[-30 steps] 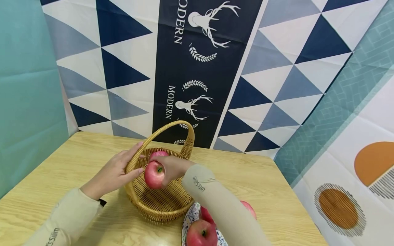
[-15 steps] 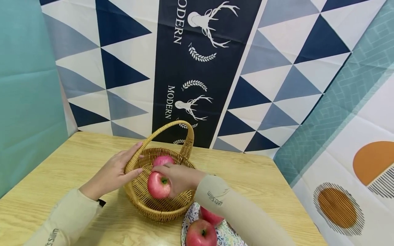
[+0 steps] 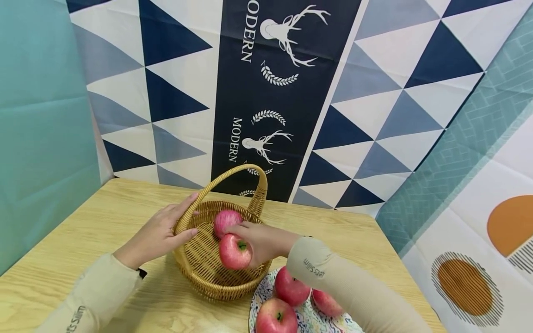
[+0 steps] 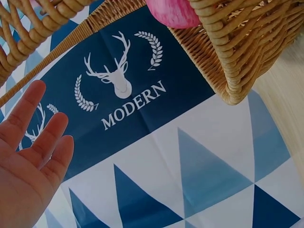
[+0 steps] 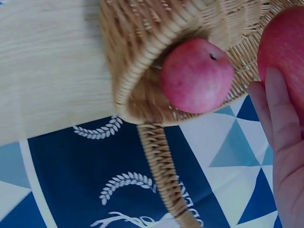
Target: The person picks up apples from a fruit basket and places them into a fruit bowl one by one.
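Note:
Thumb and fingers of my left hand (image 3: 160, 233) straddle the left base of the handle on a wicker basket (image 3: 222, 291), holding it there. In the left wrist view, the other fingers (image 4: 59, 126) stretch out straight beside the weave. My right hand (image 3: 266, 241) grips a red apple (image 3: 234, 252) over the basket's opening, stem facing up. A second, pinker apple (image 3: 226, 221) lies inside the basket toward the back, behind the held one. The right wrist view shows this second apple (image 5: 197, 76) resting against the basket wall, while the held apple (image 5: 287, 52) is partly cut off by the frame.
A patterned plate (image 3: 262, 292) bearing three red apples, one at its front (image 3: 276, 317), stands right of the basket, partly under my right forearm. The basket's tall arched handle (image 3: 226, 175) rises above the wooden table (image 3: 333, 231). A patterned cloth (image 3: 170, 83) hangs behind.
My right hand has moved right and toward me with the apple, uncovering more of the apple inside the basket and of the plate's apples. My left hand keeps its hold.

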`<state>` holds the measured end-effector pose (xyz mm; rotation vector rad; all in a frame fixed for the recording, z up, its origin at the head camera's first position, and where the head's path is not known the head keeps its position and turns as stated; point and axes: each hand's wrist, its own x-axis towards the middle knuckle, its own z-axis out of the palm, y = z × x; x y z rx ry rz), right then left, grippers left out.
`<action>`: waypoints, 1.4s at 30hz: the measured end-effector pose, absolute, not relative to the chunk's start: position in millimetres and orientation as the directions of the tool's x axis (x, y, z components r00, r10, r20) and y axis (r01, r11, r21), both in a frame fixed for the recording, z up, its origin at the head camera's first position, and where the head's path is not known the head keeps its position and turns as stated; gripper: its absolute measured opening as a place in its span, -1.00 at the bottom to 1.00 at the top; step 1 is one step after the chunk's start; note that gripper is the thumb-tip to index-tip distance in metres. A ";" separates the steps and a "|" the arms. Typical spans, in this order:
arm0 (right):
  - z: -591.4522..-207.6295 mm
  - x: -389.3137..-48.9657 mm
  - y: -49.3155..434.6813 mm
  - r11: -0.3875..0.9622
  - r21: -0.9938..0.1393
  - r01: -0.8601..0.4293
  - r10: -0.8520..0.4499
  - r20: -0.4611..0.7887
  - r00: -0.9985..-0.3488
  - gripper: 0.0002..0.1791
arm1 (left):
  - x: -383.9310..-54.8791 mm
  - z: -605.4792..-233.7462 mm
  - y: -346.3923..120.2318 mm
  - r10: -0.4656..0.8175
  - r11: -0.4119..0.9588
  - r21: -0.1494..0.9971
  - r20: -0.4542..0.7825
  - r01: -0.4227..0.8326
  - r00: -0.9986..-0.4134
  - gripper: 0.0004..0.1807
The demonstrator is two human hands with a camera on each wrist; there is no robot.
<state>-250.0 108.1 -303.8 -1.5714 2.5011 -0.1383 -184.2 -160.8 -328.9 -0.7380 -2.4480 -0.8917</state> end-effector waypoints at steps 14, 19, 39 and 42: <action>-307.8 -238.9 140.2 0.397 -0.151 -0.905 -0.917 -0.035 -0.396 -0.14 | -185.4 -328.3 -159.4 0.327 0.661 0.459 0.536 0.594 -0.778 -0.17; -306.8 -238.7 155.6 0.429 -0.168 -0.887 -0.901 -0.005 -0.434 -0.17 | -185.7 -324.4 -159.7 0.347 0.679 0.433 0.522 0.593 -0.779 -0.18; -282.3 -201.9 224.3 0.639 -0.220 -0.737 -0.763 -0.057 -0.644 -0.19 | -184.3 -324.8 -161.9 0.346 0.687 0.429 0.516 0.586 -0.783 -0.14; -276.5 -195.1 242.4 0.660 -0.236 -0.713 -0.744 -0.071 -0.664 -0.20 | -184.6 -326.0 -160.7 0.343 0.683 0.436 0.517 0.586 -0.785 -0.13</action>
